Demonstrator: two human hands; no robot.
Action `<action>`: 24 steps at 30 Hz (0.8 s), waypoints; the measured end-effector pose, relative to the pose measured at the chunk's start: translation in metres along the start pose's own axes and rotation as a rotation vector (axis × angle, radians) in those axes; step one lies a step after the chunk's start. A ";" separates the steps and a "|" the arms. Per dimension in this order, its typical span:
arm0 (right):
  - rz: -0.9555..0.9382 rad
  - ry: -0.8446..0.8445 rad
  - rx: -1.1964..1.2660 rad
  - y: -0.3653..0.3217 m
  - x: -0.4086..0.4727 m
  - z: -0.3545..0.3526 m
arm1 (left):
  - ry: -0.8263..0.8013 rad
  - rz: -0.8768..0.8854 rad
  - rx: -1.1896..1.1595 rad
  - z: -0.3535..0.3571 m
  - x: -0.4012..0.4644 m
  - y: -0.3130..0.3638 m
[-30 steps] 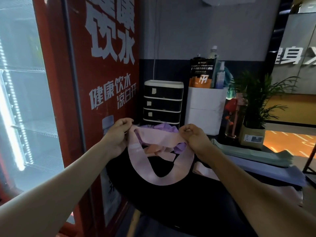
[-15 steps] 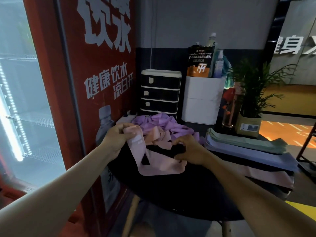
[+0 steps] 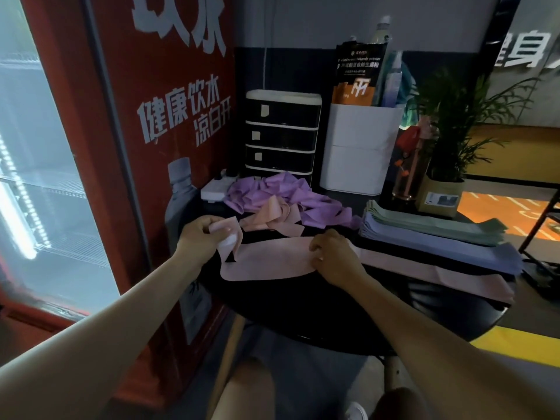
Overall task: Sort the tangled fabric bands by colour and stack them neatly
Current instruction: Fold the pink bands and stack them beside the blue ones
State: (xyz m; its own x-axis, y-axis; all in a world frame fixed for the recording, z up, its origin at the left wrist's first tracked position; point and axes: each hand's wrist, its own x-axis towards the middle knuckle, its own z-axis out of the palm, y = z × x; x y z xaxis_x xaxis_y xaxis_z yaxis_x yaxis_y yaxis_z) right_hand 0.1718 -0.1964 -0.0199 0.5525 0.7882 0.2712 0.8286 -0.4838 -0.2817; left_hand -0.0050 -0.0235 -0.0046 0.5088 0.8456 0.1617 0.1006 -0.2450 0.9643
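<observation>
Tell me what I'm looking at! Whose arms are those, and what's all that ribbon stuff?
No machine here: a person wears a camera on their head, so you see their own arms from above. The left hand pinches one end of a pink band, and the right hand presses its other end flat on the black table. Behind lies a tangled pile of purple bands with some peach bands. At right sits a neat stack of green bands over bluish ones, sorted already.
</observation>
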 end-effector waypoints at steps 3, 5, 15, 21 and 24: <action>0.066 0.084 -0.079 -0.003 -0.002 0.003 | -0.003 -0.012 0.002 0.000 0.001 -0.004; 0.135 0.117 -0.096 -0.006 -0.004 0.003 | -0.003 -0.017 0.005 0.000 0.002 -0.006; 0.343 0.081 1.054 -0.016 0.011 -0.015 | -0.045 0.265 0.240 0.006 -0.002 0.010; 0.268 0.037 0.705 -0.011 -0.007 -0.008 | -0.061 0.218 0.222 0.024 -0.008 0.012; 0.184 -0.001 0.482 -0.003 -0.014 -0.005 | -0.081 0.177 0.209 0.031 -0.013 0.011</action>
State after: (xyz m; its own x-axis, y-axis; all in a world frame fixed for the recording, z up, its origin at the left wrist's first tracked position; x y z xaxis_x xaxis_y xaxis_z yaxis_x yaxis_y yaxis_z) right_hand 0.1618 -0.2076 -0.0185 0.6852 0.7066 0.1764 0.5814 -0.3848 -0.7169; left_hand 0.0164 -0.0515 -0.0026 0.6003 0.7420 0.2984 0.1738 -0.4853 0.8569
